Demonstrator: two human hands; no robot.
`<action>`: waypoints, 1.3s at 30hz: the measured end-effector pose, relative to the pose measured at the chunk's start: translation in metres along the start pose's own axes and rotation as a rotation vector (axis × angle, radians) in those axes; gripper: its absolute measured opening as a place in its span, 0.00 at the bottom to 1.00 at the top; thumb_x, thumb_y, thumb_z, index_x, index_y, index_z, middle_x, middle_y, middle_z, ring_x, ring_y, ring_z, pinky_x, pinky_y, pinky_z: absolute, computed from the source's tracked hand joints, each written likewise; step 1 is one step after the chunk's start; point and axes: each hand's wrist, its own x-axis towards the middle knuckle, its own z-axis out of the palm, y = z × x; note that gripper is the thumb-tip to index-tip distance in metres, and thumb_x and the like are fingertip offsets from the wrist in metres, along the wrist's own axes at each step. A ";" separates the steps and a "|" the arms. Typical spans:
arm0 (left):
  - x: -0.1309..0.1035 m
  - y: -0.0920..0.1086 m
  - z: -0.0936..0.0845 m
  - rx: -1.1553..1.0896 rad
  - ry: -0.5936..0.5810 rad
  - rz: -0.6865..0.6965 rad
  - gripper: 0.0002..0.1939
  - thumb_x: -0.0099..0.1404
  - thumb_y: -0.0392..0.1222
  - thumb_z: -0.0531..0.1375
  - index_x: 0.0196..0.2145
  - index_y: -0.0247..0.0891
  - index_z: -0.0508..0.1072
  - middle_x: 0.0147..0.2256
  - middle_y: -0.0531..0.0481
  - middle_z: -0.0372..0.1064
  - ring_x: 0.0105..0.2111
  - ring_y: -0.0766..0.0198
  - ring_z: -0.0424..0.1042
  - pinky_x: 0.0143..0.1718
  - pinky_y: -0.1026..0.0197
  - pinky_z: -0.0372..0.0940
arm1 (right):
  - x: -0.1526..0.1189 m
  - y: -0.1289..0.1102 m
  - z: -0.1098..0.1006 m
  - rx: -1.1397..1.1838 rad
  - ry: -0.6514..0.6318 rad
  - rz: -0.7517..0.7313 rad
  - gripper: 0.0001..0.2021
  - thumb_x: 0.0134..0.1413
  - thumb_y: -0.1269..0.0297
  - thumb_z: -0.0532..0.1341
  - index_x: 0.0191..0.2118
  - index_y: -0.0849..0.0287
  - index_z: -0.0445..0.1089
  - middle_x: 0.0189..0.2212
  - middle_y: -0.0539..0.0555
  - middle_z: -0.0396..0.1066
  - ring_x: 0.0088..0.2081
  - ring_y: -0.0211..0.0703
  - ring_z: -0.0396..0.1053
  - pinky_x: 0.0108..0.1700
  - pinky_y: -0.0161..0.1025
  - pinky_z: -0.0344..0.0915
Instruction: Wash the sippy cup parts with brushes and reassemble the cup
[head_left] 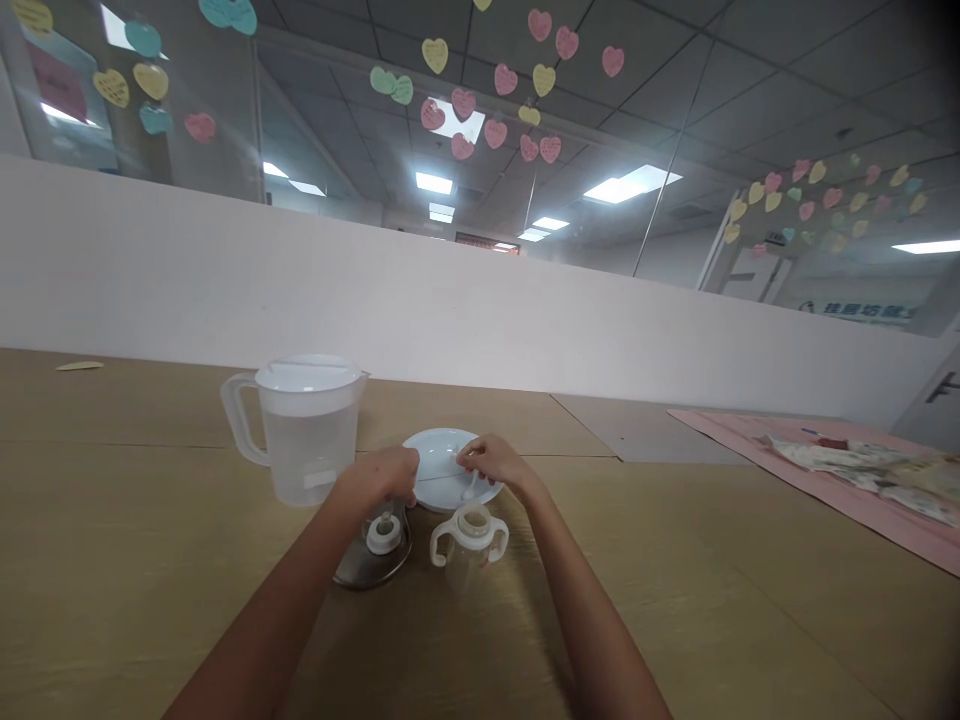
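Note:
A white plate (442,441) lies on the wooden table, with small pale items on it. Over its right part, my right hand (491,460) pinches something small and pale that I cannot make out. My left hand (386,473) is closed at the plate's left edge; what it grips, if anything, is hidden. Below it, a white ring-shaped part with a clear nipple (383,534) rests on a metal tray (367,570). In front of the plate stands a clear bottle (469,568) with two white handles and an open top.
A lidded clear pitcher (311,440) stands left of the plate. A pink cloth (727,445) with patterned fabric lies on the right. A white low wall (450,320) with glass above runs behind the table (660,600).

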 end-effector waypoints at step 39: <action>0.018 -0.011 0.015 -0.029 -0.181 -0.159 0.05 0.35 0.28 0.60 0.10 0.33 0.66 0.13 0.48 0.66 0.19 0.58 0.68 0.23 0.60 0.62 | -0.055 -0.051 -0.053 0.361 -0.357 -0.173 0.10 0.54 0.59 0.53 0.35 0.61 0.64 0.20 0.49 0.69 0.19 0.32 0.64 0.24 0.31 0.64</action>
